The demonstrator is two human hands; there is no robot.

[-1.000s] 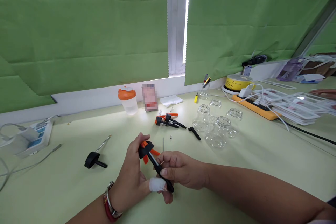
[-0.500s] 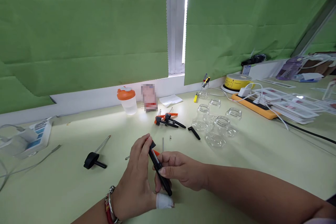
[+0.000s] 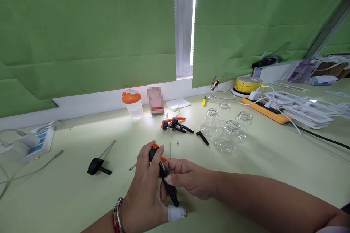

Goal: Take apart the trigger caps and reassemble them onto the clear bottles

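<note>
A black handle piece (image 3: 168, 185) with an orange part at its upper end is held between both hands above the table. My left hand (image 3: 149, 189) grips its round top with the fingers, and its bandaged thumb lies near the lower tip. The fingers and thumb of my right hand (image 3: 188, 178) are closed around the middle of the handle. Partly behind my hands, thin metal rods lie on the table, one of them a metal rod (image 3: 170, 150) standing clear of the fingers. To the left rests a black round-headed piece (image 3: 95, 166) with a rod.
Beyond my hands lie orange and black assemblies (image 3: 175, 123), a black stick (image 3: 202, 138) and a tiny metal part (image 3: 177, 142). Several glass jars (image 3: 224, 142) stand right of them. An orange-lidded cup (image 3: 133, 105) is at the back; power strips (image 3: 266, 111) with cables are at both sides.
My left hand has shifted slightly right and down. The top of the held piece has turned, showing more of its round black head and orange part. My right hand has barely moved.
</note>
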